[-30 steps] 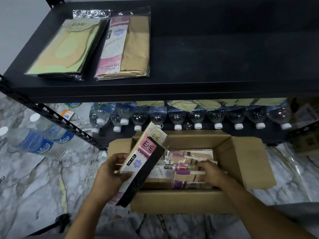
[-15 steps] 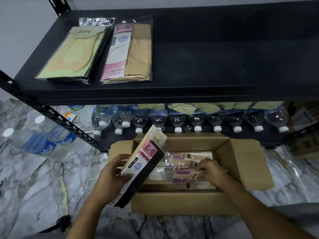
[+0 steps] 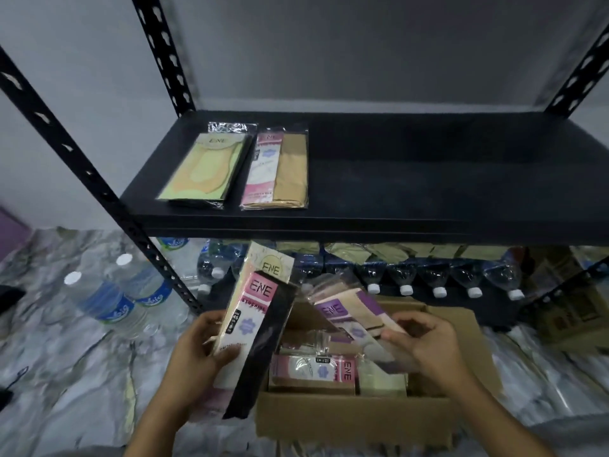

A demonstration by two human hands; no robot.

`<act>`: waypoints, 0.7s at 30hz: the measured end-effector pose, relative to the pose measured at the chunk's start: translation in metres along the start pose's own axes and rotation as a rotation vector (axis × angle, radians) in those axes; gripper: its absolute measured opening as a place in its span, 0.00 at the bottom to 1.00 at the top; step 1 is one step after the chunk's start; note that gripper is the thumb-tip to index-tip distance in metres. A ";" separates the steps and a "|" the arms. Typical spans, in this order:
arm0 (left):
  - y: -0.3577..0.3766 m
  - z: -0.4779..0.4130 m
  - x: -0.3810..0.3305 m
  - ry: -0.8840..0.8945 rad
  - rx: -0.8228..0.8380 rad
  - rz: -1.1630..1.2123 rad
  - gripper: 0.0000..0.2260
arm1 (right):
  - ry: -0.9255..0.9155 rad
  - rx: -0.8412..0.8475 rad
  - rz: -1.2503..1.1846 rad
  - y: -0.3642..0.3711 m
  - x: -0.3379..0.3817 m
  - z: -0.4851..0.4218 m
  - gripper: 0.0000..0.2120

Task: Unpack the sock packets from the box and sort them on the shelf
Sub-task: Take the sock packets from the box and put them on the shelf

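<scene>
An open cardboard box (image 3: 349, 420) sits on the floor below the black shelf (image 3: 412, 179). My left hand (image 3: 197, 344) grips a bundle of sock packets (image 3: 260, 321), pink "ENE" label and black sock in front, held upright left of the box. My right hand (image 3: 425, 338) holds a purple-labelled beige packet (image 3: 349, 311), lifted above the box and tilted. More packets (image 3: 316, 371) lie inside the box. On the shelf's left part lie a green-yellow packet (image 3: 207, 166) and, right beside it, a pink-and-tan packet (image 3: 280, 169).
Water bottles (image 3: 108, 295) stand on the marble floor at left. A row of bottles (image 3: 438, 282) lies on the lower shelf behind the box. A slanted black shelf post (image 3: 108, 196) runs down the left. Another carton (image 3: 573, 321) sits at far right.
My right hand has pulled the purple-labelled packet up out of the box. The view has tilted upward, showing more of the shelf and wall. The left hand's bundle stays held.
</scene>
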State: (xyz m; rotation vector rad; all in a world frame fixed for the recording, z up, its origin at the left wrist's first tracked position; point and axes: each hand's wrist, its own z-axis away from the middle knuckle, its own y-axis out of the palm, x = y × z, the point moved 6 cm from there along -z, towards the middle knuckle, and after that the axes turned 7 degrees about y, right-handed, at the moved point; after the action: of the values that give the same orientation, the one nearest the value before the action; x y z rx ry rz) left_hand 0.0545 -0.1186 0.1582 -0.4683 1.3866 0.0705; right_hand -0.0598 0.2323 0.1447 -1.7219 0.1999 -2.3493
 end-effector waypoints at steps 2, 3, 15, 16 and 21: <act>-0.007 0.016 -0.005 0.006 -0.003 0.037 0.20 | -0.044 -0.043 -0.041 -0.005 0.020 0.018 0.13; -0.010 0.024 -0.008 0.009 -0.002 0.047 0.21 | -0.068 -0.046 -0.073 -0.006 0.029 0.027 0.14; -0.055 0.070 -0.085 0.161 -0.273 0.338 0.16 | -0.144 0.138 -0.434 0.015 0.134 0.089 0.25; -0.061 0.066 -0.092 0.171 -0.298 0.352 0.15 | -0.155 0.170 -0.450 0.019 0.149 0.090 0.25; -0.089 0.028 -0.143 0.223 -0.401 0.326 0.11 | -0.103 0.272 -0.487 0.045 0.215 0.074 0.09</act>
State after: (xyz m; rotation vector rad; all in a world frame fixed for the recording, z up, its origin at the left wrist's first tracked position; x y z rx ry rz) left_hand 0.0800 -0.1572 0.3226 -0.5901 1.6661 0.5851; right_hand -0.0465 0.1350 0.3543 -1.9047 -0.5935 -2.4356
